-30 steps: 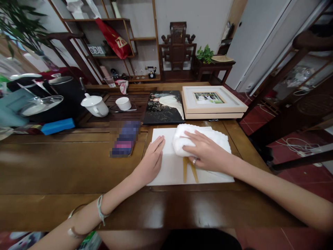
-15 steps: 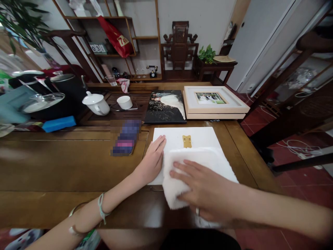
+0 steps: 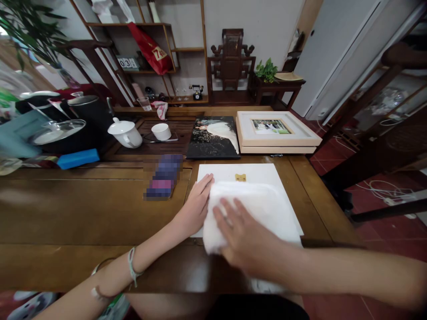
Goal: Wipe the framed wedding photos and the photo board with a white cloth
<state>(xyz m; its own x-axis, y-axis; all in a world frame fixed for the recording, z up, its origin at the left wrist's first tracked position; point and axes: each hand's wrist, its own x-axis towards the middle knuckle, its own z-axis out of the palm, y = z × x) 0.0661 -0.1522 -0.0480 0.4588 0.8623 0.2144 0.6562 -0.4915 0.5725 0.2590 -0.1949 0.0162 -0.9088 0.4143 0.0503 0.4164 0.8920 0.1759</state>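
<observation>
My left hand [image 3: 196, 205] lies with outstretched fingers along the left edge of a white panel [image 3: 203, 171] on the wooden table. My right hand [image 3: 245, 235] is on a thick, fluffy white cloth [image 3: 267, 200], its fingers spread over the top; the thumb side is hard to make out. The cloth covers most of the panel's middle and near part. Beyond it shows the top of a small gold-coloured metal plate [image 3: 240, 178] on the panel. The right fingers are blurred by motion.
Behind the panel stand a dark photo board [image 3: 213, 142] and stacked light-wood picture frames [image 3: 243, 129]. A blurred-out phone-like object [image 3: 163, 175] lies to the left. Farther left are a white lidded cup [image 3: 125, 133], a small white cup [image 3: 161, 131] and a blue block [image 3: 78, 158].
The cloth and my right hand have shifted away from me and slightly left, covering more of the metal plate. My left hand stays in place.
</observation>
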